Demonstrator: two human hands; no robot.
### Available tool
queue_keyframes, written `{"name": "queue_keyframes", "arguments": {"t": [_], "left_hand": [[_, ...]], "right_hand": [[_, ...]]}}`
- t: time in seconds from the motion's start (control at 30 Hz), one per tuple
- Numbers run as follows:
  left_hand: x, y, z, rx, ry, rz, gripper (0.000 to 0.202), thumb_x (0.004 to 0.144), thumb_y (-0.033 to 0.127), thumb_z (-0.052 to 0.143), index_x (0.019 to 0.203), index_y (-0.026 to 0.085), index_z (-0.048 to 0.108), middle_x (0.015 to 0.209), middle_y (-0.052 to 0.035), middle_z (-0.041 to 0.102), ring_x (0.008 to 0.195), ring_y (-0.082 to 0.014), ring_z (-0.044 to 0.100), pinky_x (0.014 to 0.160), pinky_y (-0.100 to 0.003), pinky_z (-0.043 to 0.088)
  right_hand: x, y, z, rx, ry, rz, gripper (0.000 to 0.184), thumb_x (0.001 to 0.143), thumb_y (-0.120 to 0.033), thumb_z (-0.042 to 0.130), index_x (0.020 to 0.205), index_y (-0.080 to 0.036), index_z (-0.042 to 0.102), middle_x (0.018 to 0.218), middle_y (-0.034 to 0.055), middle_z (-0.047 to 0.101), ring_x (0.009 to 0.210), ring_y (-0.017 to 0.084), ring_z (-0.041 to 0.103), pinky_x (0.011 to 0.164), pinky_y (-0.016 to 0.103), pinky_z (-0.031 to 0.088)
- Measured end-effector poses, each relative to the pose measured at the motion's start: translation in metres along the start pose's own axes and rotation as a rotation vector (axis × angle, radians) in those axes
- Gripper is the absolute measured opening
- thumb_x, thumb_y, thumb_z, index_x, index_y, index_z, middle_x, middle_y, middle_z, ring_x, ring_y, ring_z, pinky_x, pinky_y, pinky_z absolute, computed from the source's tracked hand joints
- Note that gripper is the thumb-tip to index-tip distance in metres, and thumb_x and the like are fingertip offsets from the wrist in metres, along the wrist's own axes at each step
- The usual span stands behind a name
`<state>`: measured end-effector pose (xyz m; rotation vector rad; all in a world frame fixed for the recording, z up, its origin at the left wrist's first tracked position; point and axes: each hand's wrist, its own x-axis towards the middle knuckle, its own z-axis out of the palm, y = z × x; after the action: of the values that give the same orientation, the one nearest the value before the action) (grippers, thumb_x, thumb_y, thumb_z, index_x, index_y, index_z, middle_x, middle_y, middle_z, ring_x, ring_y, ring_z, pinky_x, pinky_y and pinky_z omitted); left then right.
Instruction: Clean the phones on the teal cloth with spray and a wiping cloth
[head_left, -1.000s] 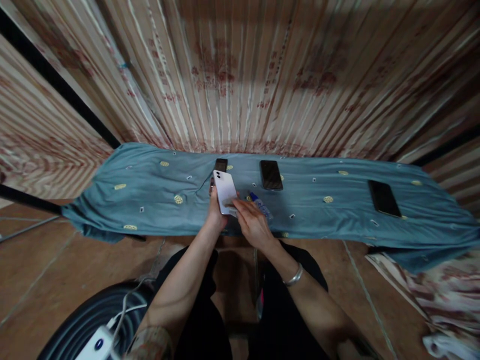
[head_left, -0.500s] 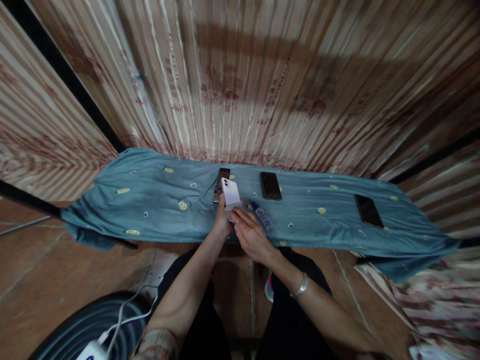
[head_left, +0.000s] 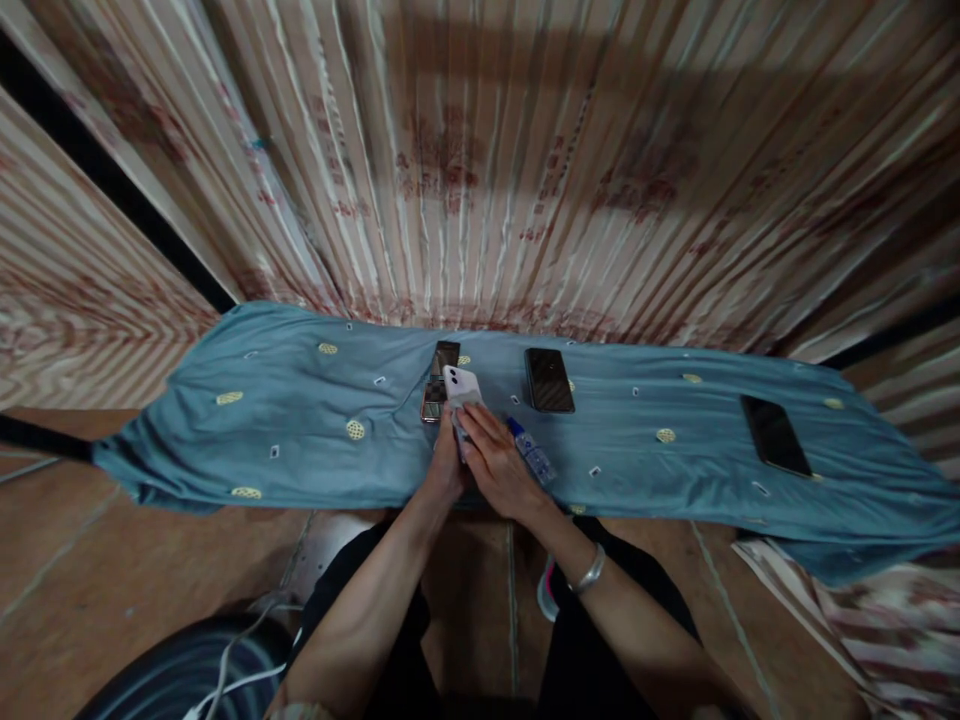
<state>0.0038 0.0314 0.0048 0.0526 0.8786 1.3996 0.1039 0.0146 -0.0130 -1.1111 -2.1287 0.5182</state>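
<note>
My left hand [head_left: 447, 458] grips a pale lilac smartphone [head_left: 460, 382] from its left side, with the camera end pointing away from me and the back facing up. Fingers of my right hand [head_left: 495, 458] press a small grey cloth [head_left: 470, 397] against the phone's back; much of the cloth is hidden under them. Just beyond the phone lies an opened, dark flip phone [head_left: 446, 358], partly covered by it. A clear bottle with a blue cap [head_left: 534, 455] lies on its side, close to my right hand.
Two dark smartphones, a nearer one [head_left: 550, 380] and one farther right [head_left: 775, 435], lie on the blue patterned cloth [head_left: 397, 465] covering the narrow table. A striped curtain [head_left: 480, 170] hangs behind. White cables [head_left: 244, 678] run over a round black object at lower left.
My right hand, with the cloth, has slid up the phone's back towards the camera end. The view has shifted slightly, so the table sits a little lower.
</note>
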Motion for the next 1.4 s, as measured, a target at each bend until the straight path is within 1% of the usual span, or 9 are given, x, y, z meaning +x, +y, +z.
{"name": "queue_keyframes", "arguments": {"t": [0.1,0.2,0.33,0.43,0.6,0.93,1.03,1.17,1.4], "left_hand": [[0.002,-0.003,-0.005,0.020,-0.002,0.041,0.042,0.106,0.042,0.044,0.119,0.014,0.073,0.123,-0.0122,0.077,0.128,-0.0215,0.067,0.117,-0.033,0.046],[0.002,-0.002,-0.008,0.051,-0.027,0.063,0.039,0.105,0.043,0.048,0.108,0.016,0.076,0.111,-0.0099,0.081,0.124,-0.0221,0.069,0.114,-0.032,0.048],[-0.004,0.005,-0.003,0.097,-0.020,-0.015,0.041,0.104,0.046,0.050,0.093,0.018,0.078,0.096,-0.0088,0.082,0.120,-0.0238,0.072,0.111,-0.034,0.052],[-0.011,0.008,0.003,0.100,0.022,-0.021,0.047,0.107,0.043,0.041,0.093,0.016,0.077,0.092,-0.0079,0.082,0.120,-0.0209,0.072,0.114,-0.033,0.050],[-0.019,0.003,0.007,0.100,-0.001,0.038,0.037,0.104,0.039,0.050,0.108,0.014,0.077,0.108,-0.0082,0.082,0.127,-0.0196,0.069,0.118,-0.030,0.045],[-0.020,-0.005,0.003,0.109,-0.086,0.065,0.042,0.105,0.035,0.047,0.132,0.013,0.071,0.139,-0.0104,0.073,0.145,-0.0207,0.056,0.126,-0.031,0.036],[-0.021,-0.008,0.000,0.133,-0.118,0.058,0.044,0.103,0.037,0.051,0.135,0.014,0.069,0.140,-0.0102,0.072,0.145,-0.0216,0.055,0.127,-0.033,0.035],[-0.023,-0.012,-0.002,0.151,-0.106,0.032,0.041,0.103,0.039,0.052,0.128,0.015,0.073,0.135,-0.0104,0.075,0.145,-0.0228,0.055,0.126,-0.035,0.036],[-0.027,-0.019,-0.006,0.198,-0.142,-0.006,0.044,0.093,0.047,0.067,0.121,0.015,0.077,0.128,-0.0114,0.078,0.144,-0.0287,0.056,0.125,-0.042,0.038]], "right_hand": [[-0.008,0.001,0.002,0.031,0.024,-0.014,0.054,0.110,-0.034,0.037,0.162,-0.023,0.042,0.165,0.0104,0.048,0.158,0.026,0.036,0.128,0.055,0.037],[-0.018,0.000,0.002,0.040,0.042,-0.069,0.054,0.109,-0.032,0.038,0.162,-0.022,0.041,0.164,0.0113,0.049,0.158,0.026,0.036,0.128,0.056,0.037],[-0.023,-0.003,0.000,0.031,0.054,-0.123,0.053,0.108,-0.029,0.039,0.161,-0.019,0.044,0.161,0.0130,0.052,0.158,0.026,0.036,0.127,0.056,0.039],[-0.021,-0.003,-0.002,0.030,0.066,-0.117,0.052,0.109,-0.029,0.038,0.159,-0.018,0.046,0.160,0.0142,0.053,0.156,0.026,0.039,0.127,0.056,0.040],[-0.017,0.001,-0.003,0.010,0.084,-0.027,0.052,0.110,-0.033,0.036,0.158,-0.016,0.048,0.159,0.0175,0.054,0.153,0.028,0.045,0.126,0.056,0.041],[-0.010,0.006,-0.002,0.029,0.169,0.054,0.056,0.111,-0.040,0.032,0.160,-0.016,0.044,0.163,0.0167,0.049,0.155,0.027,0.041,0.128,0.055,0.037],[-0.007,0.007,-0.003,0.039,0.196,0.081,0.056,0.111,-0.042,0.033,0.160,-0.018,0.044,0.164,0.0158,0.048,0.155,0.027,0.041,0.129,0.055,0.036],[-0.003,0.008,-0.006,0.026,0.199,0.102,0.057,0.110,-0.042,0.033,0.160,-0.017,0.045,0.163,0.0157,0.049,0.155,0.027,0.041,0.130,0.055,0.035],[0.002,0.017,-0.011,0.023,0.239,0.153,0.055,0.109,-0.040,0.036,0.158,-0.017,0.048,0.162,0.0150,0.051,0.154,0.026,0.043,0.130,0.055,0.035]]}}
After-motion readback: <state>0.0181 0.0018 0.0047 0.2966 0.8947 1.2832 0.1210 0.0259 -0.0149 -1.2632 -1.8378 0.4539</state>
